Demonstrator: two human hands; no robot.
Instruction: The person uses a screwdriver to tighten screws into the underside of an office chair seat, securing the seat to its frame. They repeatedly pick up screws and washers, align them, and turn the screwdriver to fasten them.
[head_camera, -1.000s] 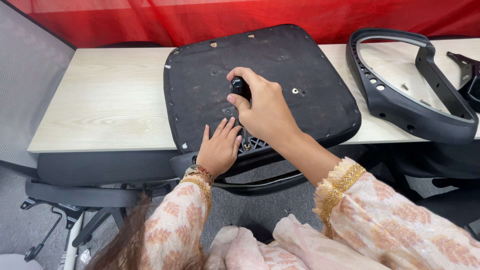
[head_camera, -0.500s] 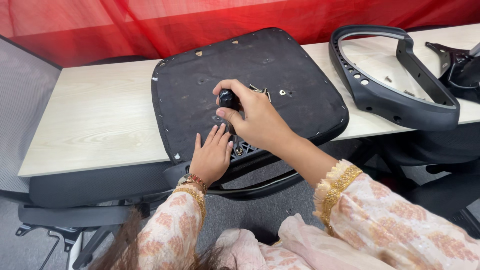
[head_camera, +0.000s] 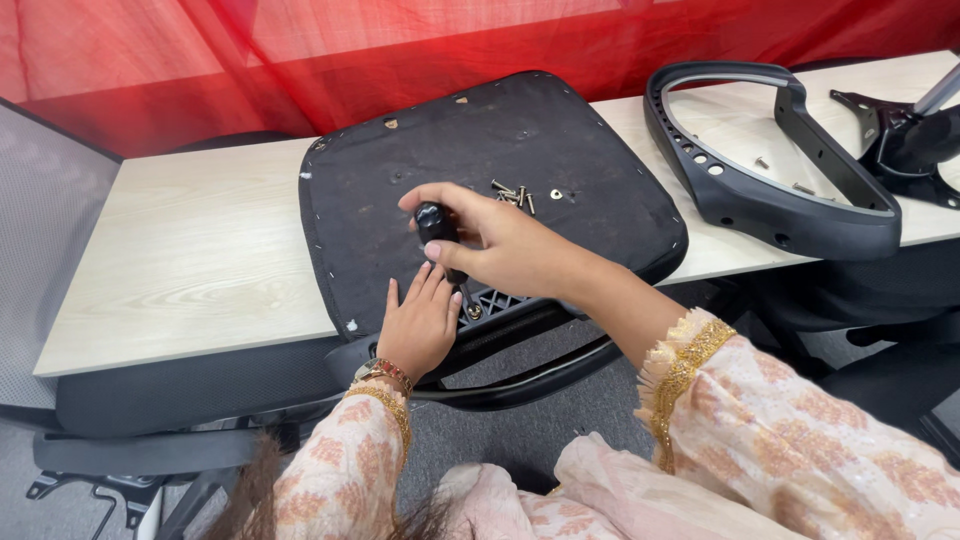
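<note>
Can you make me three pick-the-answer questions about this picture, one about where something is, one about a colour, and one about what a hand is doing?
1. Where do the loose screws lie?
A. on the black seat pad
B. on the floor
C. inside the chair frame

2. What colour is the cloth behind the table?
A. blue
B. red
C. green

3. What is the right hand doing?
A. lying flat and empty
B. gripping a black tool handle
C. holding a cup

Answers:
1. A: the small pile of screws sits on the seat pad, just past the right hand.
2. B: the cloth hanging along the far edge of the table is red.
3. B: its fingers close around the black tool handle, while the left hand presses flat on the pad's near edge.
</note>
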